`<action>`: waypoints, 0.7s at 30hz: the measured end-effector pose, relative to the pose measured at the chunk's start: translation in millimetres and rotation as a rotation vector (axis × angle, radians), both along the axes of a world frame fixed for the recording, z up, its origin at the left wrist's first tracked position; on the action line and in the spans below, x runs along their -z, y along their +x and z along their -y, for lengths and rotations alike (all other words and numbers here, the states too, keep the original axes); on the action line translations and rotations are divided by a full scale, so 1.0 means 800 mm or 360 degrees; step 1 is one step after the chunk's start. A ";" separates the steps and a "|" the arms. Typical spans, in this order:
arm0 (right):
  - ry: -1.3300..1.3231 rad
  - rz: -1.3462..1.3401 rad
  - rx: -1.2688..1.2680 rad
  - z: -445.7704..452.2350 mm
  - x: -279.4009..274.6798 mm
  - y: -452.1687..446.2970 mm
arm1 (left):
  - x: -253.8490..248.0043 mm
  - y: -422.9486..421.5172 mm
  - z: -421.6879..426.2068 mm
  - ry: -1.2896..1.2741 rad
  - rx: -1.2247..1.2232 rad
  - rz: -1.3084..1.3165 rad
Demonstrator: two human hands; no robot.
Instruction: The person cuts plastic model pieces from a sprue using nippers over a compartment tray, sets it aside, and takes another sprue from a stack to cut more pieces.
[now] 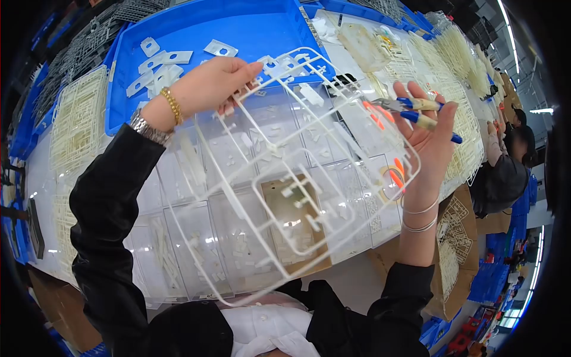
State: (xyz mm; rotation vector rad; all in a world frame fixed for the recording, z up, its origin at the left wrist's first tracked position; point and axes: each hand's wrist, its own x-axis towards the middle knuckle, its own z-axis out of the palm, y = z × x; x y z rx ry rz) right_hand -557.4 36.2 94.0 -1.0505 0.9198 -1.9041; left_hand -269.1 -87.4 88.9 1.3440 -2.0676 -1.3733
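My left hand (217, 83) pinches the upper left edge of a large white plastic sprue frame (272, 146), with thumb and fingers closed on a bar. The frame hangs tilted above the table, its thin runners carrying several small parts. My right hand (431, 143) stands palm up at the frame's right end and holds a pair of nippers (423, 121) with blue and cream handles. The nippers' metal jaws point left, close to the frame's upper right side. Whether the right hand also touches the frame, I cannot tell. Below the frame lie clear compartment boxes (190, 250) with small white pieces.
A blue tray (205, 30) with flat white parts (160, 66) stands behind my left hand. Stacks of sprue frames (77, 119) flank the table on both sides. At lower right is a cardboard box (470, 262) with more frames. Another person (505, 172) is farther right.
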 end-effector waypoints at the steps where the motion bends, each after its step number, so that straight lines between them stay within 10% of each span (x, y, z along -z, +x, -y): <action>1: -0.0002 -0.0030 0.0014 0.002 -0.016 -0.006 | -0.002 -0.001 -0.016 0.0045 0.0027 -0.0084; 8: -0.0060 -0.1432 0.0474 0.033 -0.073 -0.020 | 0.054 0.014 -0.098 0.0715 -0.0307 -0.0656; 21: -0.0097 -0.0637 -0.0348 0.085 0.090 0.120 | 0.092 -0.007 -0.124 0.0924 -0.0207 -0.0795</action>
